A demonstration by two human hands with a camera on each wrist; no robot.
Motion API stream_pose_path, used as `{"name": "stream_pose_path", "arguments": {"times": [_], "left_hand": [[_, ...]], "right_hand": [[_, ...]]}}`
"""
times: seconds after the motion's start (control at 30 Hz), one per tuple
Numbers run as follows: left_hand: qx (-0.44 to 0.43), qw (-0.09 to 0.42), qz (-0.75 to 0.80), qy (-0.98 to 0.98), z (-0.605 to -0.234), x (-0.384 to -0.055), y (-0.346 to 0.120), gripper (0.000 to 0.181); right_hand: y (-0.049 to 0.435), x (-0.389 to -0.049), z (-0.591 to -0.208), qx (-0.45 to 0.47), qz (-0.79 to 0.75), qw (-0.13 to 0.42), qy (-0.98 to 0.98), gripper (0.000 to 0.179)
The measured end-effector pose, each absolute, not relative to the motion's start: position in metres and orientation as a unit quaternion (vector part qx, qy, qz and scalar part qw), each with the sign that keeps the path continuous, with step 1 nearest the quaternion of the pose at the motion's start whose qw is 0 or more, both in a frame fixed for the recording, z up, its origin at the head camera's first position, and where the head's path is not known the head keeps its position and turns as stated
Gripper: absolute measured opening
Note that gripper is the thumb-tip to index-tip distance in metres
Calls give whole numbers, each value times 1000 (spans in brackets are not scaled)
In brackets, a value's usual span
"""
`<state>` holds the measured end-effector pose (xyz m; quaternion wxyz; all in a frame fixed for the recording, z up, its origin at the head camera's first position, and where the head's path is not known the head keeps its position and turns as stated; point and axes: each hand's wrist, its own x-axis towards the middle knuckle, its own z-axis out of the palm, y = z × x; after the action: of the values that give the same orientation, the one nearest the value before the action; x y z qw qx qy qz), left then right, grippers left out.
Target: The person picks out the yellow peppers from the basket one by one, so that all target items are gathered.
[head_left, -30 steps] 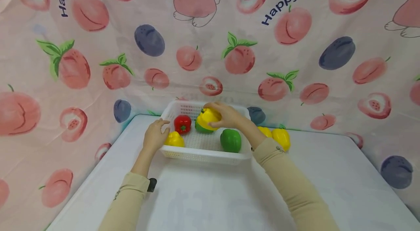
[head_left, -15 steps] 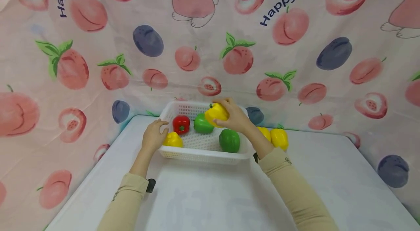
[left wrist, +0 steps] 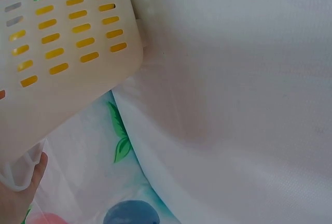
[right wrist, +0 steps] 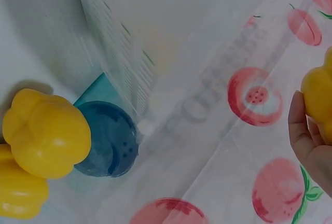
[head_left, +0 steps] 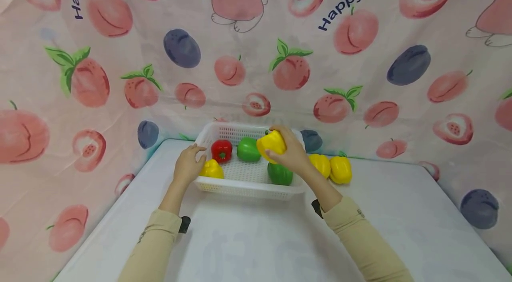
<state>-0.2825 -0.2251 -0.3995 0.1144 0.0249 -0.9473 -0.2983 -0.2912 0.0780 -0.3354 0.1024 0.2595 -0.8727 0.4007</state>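
Observation:
My right hand [head_left: 294, 153] grips a yellow bell pepper [head_left: 270, 145] and holds it raised over the right part of a white plastic basket [head_left: 248, 186]. The right wrist view catches only part of this pepper at its right edge, with fingertips [right wrist: 296, 115] against it. At the basket's left end, my left hand [head_left: 188, 166] holds the rim, its fingers over the edge. Inside the basket lie a red bell pepper [head_left: 222, 151], a green one [head_left: 249, 150], another green one [head_left: 280, 174] partly covered by the raised pepper, and a yellow one [head_left: 212, 169] beside the left hand.
Two yellow bell peppers [head_left: 341, 170] lie side by side on the white table [head_left: 256, 237], just right of the basket. A fruit-printed cloth [head_left: 240, 50] hangs behind and at the left, right at the table's back edge.
My right hand has lifted the yellow pepper off the back green pepper and carried it right, over the front green one. The left hand has stayed at the basket rim.

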Motion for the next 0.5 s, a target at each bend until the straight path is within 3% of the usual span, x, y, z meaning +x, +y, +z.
{"name": "stream_pose_path", "arguments": {"times": [0.5], "left_hand": [[28, 109, -292, -950, -398, -283, -224, 38]], "right_hand": [[105, -265, -341, 209, 409, 94, -883, 55]]}}
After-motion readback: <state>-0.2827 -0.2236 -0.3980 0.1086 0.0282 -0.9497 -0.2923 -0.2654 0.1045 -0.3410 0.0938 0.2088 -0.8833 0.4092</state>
